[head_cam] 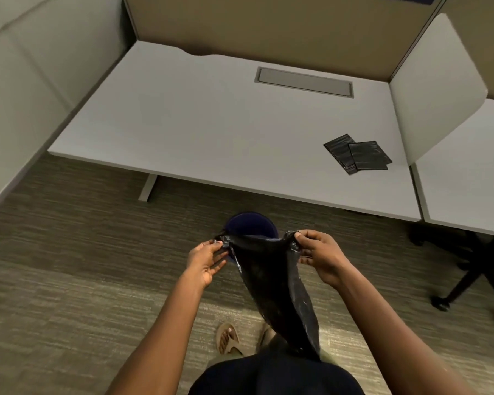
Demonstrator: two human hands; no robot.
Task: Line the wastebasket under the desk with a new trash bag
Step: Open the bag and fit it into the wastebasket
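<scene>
A black trash bag (271, 277) hangs stretched between my two hands in front of me. My left hand (206, 260) pinches the bag's top edge on the left, and my right hand (317, 255) pinches the top edge on the right. The rest of the bag droops down toward my legs. Just beyond the bag stands a dark blue round wastebasket (250, 223) on the carpet, in front of the desk edge; its near half is hidden behind the bag.
A white desk (200, 121) spans the view, with two folded black bags (358, 153) near its right front corner. Partition walls enclose the desk. A black office chair base (476, 269) stands at the right. My sandalled foot (227, 337) is on the carpet.
</scene>
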